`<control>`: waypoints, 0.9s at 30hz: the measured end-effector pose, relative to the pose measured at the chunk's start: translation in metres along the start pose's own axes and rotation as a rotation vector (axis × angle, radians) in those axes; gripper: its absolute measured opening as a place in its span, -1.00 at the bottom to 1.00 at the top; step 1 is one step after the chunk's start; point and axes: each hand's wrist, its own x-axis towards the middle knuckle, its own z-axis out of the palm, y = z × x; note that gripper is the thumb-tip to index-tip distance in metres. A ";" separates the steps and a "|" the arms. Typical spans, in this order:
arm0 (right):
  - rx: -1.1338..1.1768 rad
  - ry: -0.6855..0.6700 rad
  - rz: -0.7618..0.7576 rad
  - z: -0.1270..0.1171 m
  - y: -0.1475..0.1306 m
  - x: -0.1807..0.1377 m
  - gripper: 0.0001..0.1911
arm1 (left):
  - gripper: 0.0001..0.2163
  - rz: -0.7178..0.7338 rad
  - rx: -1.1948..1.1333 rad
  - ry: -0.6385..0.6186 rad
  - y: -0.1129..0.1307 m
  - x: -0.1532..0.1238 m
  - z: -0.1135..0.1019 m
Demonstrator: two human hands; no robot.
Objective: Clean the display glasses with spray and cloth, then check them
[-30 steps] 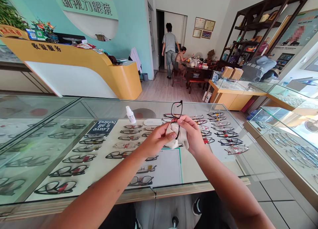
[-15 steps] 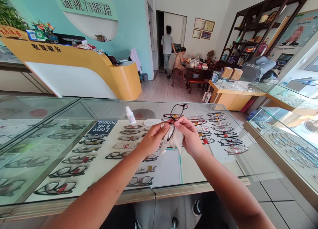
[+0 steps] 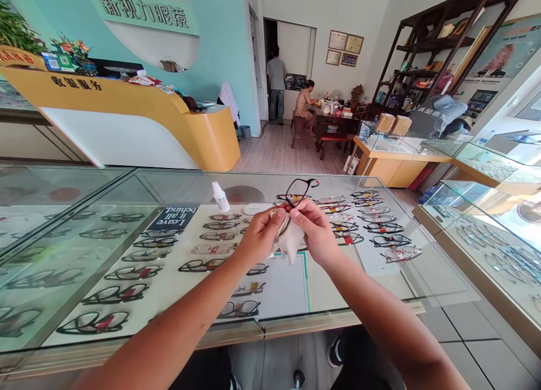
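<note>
Above the glass counter, both hands come together on a pair of dark-framed eyeglasses [image 3: 297, 191]. One lens and a temple stick up beyond the fingers; the other lens is covered by the hands and a white cloth [image 3: 288, 242]. My left hand [image 3: 262, 234] pinches the cloth around the covered part of the frame. With thumb and fingers, my right hand [image 3: 316, 227] grips the eyeglasses near the bridge, the cloth touching it too. A small white bottle [image 3: 220, 197] stands on the glass, beyond my left hand.
Under the glass top of the display case [image 3: 338, 291] lie rows of eyeglasses. Another glass case [image 3: 486, 232] stands at the right. Farther off are a yellow reception counter [image 3: 211, 136], a seated person [image 3: 305, 105] at a table, and a standing person [image 3: 276, 85] by a doorway.
Both hands stay on the eyeglasses; the frame has shifted slightly left and the cloth is bunched differently. The standing person has moved farther into the doorway.
</note>
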 end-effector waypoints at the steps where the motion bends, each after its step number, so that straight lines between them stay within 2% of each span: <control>1: 0.005 0.012 0.007 0.000 -0.001 0.000 -0.60 | -0.39 -0.012 0.003 -0.013 0.000 0.000 -0.002; 3: 0.025 0.032 0.025 -0.001 -0.004 0.001 -0.59 | -0.42 -0.054 -0.003 -0.073 0.003 0.000 -0.007; 7: 0.069 0.050 0.064 -0.004 -0.009 0.002 -0.59 | -0.50 -0.112 -0.011 -0.274 0.010 0.001 -0.015; 9: 0.054 0.048 0.062 -0.003 -0.009 0.002 -0.58 | -0.50 -0.087 -0.004 -0.293 0.011 0.001 -0.014; 17: -0.061 -0.007 -0.049 0.002 0.001 -0.002 -0.62 | -0.38 0.000 0.042 0.048 0.006 -0.002 0.000; 23: -0.022 0.054 -0.008 -0.005 -0.010 0.000 -0.64 | -0.41 -0.129 -0.153 0.046 -0.009 0.003 -0.004; 27: -0.012 0.129 -0.098 -0.016 -0.021 0.007 -0.66 | -0.38 -0.224 -0.287 0.264 -0.011 0.012 -0.010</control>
